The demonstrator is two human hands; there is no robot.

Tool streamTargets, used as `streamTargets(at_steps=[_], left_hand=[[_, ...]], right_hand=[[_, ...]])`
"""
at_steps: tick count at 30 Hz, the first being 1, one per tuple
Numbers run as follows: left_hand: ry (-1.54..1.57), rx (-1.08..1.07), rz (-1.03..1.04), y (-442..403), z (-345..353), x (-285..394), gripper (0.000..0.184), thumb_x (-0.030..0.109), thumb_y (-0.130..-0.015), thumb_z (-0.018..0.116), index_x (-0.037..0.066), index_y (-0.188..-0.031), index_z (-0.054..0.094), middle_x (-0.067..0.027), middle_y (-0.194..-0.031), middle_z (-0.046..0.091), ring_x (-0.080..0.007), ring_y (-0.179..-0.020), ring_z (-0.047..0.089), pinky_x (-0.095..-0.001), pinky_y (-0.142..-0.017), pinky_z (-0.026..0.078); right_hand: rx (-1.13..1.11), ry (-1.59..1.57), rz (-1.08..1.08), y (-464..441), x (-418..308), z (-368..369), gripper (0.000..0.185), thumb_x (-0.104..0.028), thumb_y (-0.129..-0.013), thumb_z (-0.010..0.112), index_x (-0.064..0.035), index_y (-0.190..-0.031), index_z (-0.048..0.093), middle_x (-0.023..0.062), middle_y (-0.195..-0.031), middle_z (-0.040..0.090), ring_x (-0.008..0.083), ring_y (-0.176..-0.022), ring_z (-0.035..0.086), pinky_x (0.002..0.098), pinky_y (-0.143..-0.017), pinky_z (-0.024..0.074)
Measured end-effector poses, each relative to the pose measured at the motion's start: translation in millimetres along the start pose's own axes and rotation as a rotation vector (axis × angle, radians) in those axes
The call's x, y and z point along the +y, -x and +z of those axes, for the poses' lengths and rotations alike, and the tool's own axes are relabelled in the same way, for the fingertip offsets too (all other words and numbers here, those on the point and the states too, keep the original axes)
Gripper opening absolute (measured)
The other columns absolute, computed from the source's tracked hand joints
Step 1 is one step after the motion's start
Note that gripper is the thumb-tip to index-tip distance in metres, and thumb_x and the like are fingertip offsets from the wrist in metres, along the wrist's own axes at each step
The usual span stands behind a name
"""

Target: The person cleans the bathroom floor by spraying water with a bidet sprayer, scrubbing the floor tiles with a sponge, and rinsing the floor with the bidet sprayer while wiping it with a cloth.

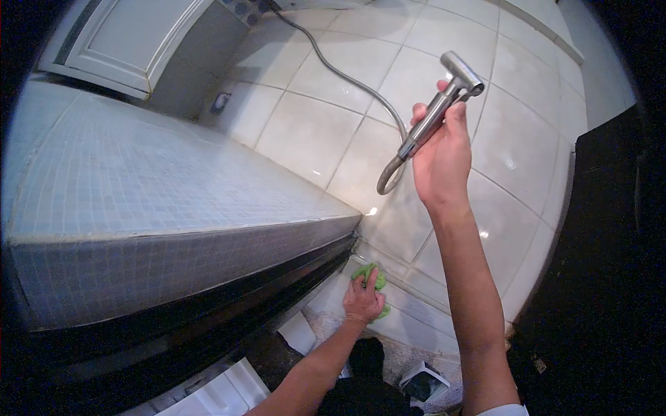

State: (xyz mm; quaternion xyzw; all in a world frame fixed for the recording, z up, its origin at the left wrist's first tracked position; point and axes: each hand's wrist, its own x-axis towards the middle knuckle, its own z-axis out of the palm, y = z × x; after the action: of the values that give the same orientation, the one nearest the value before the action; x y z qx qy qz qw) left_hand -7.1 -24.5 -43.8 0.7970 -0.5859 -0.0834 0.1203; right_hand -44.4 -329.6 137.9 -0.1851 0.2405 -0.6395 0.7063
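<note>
My right hand (444,163) is closed around the handle of a chrome handheld bidet sprayer (436,114), held up over the tiled floor with its head toward the upper right. From the sprayer's lower end a flexible metal hose (340,71) loops round and runs back to the top of the view. Lower down, my left hand (362,301) presses a green cloth (371,274) onto the pale raised sill (409,305) at the floor's near edge. Parts of the cloth stick out beyond the fingers; the rest is hidden under the hand.
Left of me runs a ledge (152,173) of small blue mosaic tiles with a dark band below. A white cabinet door (128,45) stands at upper left, near a floor drain (221,102). A dark door (607,256) is at right. A small open container (424,381) sits near my feet.
</note>
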Motion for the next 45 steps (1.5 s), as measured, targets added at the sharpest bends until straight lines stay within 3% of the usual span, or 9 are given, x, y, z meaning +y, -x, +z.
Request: streamTargets(at_steps=[5,12,25,27,31,34,36,41,45], left_hand=[[-0.002,0.012,0.004,0,0,0,0.061,0.022,-0.063,0.056,0.020,-0.124,0.049,-0.0119,-0.097,0.047,-0.0301,-0.087,0.053,-0.0395,-0.067,0.050],[0.016,-0.030,-0.015,1,0,1,0.061,0.022,-0.064,0.056,0.020,-0.124,0.049,-0.0125,-0.099,0.047,-0.0307,-0.086,0.053,-0.0405,-0.067,0.049],[-0.013,0.018,0.018,4,4,-2,0.059,0.021,-0.064,0.056,0.019,-0.123,0.051,-0.0130,-0.098,0.045,-0.0298,-0.082,0.053,-0.0402,-0.063,0.050],[0.045,-0.063,-0.046,4,3,-1,0.062,0.020,-0.064,0.056,0.019,-0.126,0.046,-0.0160,-0.102,0.045,-0.0335,-0.091,0.050,-0.0439,-0.069,0.049],[0.048,-0.055,-0.022,2,4,-1,0.062,0.019,-0.064,0.055,0.019,-0.126,0.046,-0.0160,-0.103,0.044,-0.0339,-0.091,0.050,-0.0443,-0.070,0.049],[-0.027,0.048,0.030,1,3,-1,0.057,0.019,-0.063,0.055,0.018,-0.120,0.052,-0.0127,-0.095,0.046,-0.0290,-0.078,0.053,-0.0397,-0.062,0.049],[0.041,-0.037,-0.018,4,5,-3,0.062,0.018,-0.063,0.055,0.019,-0.124,0.047,-0.0165,-0.100,0.044,-0.0342,-0.091,0.051,-0.0442,-0.070,0.049],[0.021,-0.021,-0.005,2,4,-1,0.061,0.019,-0.063,0.056,0.018,-0.123,0.049,-0.0153,-0.098,0.044,-0.0323,-0.087,0.051,-0.0428,-0.068,0.049],[-0.011,-0.018,0.000,4,5,-2,0.060,0.020,-0.063,0.056,0.018,-0.122,0.050,-0.0135,-0.098,0.044,-0.0308,-0.085,0.051,-0.0417,-0.067,0.048]], right_hand=[[0.095,0.093,-0.134,6,-11,15,0.034,-0.030,-0.098,0.032,-0.0043,-0.116,0.045,0.0003,-0.079,0.046,0.0087,-0.073,0.046,0.0218,-0.065,0.0363],[0.054,0.214,-0.066,12,-11,6,0.034,-0.030,-0.098,0.033,-0.0040,-0.116,0.046,0.0001,-0.077,0.046,0.0076,-0.071,0.046,0.0214,-0.065,0.0364],[0.163,0.109,-0.199,15,-47,-27,0.031,-0.026,-0.099,0.029,-0.0052,-0.119,0.042,0.0032,-0.092,0.043,0.0130,-0.079,0.044,0.0269,-0.077,0.0365],[0.178,0.135,-0.222,15,-53,-31,0.031,-0.026,-0.099,0.029,-0.0054,-0.119,0.042,0.0027,-0.091,0.043,0.0134,-0.080,0.044,0.0281,-0.079,0.0357],[0.176,0.138,-0.220,14,-61,-44,0.031,-0.025,-0.098,0.029,-0.0063,-0.119,0.042,0.0026,-0.091,0.043,0.0136,-0.081,0.044,0.0281,-0.078,0.0359],[0.222,0.100,-0.252,11,-69,-50,0.031,-0.027,-0.098,0.029,-0.0073,-0.119,0.043,0.0026,-0.090,0.043,0.0136,-0.081,0.044,0.0282,-0.078,0.0361],[0.270,0.119,-0.291,10,-76,-55,0.037,-0.033,-0.099,0.025,-0.0092,-0.121,0.042,0.0053,-0.087,0.045,0.0141,-0.081,0.043,0.0293,-0.078,0.0369],[0.416,0.116,-0.475,14,-95,-78,0.031,-0.030,-0.097,0.034,-0.0087,-0.118,0.044,0.0034,-0.095,0.048,0.0154,-0.083,0.048,0.0286,-0.080,0.0400],[0.576,0.181,-0.636,23,-118,-94,0.031,-0.030,-0.097,0.034,-0.0104,-0.118,0.044,0.0043,-0.095,0.049,0.0148,-0.081,0.048,0.0287,-0.076,0.0406]])
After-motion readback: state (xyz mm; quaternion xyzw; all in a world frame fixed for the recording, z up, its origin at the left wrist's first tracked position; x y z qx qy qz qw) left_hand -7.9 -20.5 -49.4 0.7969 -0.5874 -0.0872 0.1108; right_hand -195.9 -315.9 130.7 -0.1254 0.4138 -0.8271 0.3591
